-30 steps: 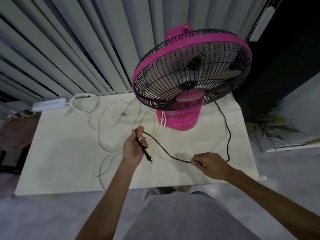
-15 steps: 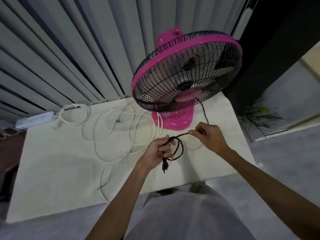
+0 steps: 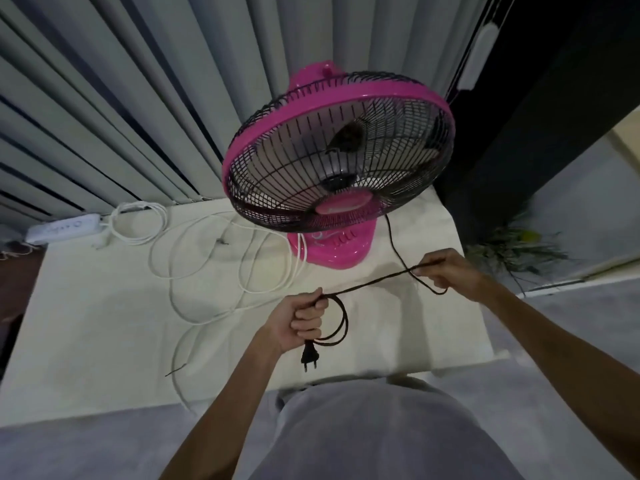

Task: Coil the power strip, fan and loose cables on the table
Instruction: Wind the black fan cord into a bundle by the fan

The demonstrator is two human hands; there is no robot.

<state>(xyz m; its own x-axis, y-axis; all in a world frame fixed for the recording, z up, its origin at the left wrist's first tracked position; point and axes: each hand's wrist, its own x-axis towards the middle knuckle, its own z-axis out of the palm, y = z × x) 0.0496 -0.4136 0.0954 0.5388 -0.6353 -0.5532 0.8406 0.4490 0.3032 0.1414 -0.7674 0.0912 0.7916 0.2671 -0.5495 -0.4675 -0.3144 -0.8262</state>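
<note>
left hand [image 3: 298, 322] is fisted round a couple of loops of the black fan cord [image 3: 374, 282] above the table [image 3: 104, 323] (plug [image 3: 309, 356] dangling below), right hand [image 3: 446, 268] pinching the slack near the pink fan [image 3: 332, 251], so I'd feed each new loop at the same size without twisting

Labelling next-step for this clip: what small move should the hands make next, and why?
Probably the right hand should carry its pinched stretch of thin black power cord to the left hand, adding a loop. The left hand grips one small loop, black two-pin plug dangling below, and uncoiled cord runs on to the pink plastic fan.
</note>
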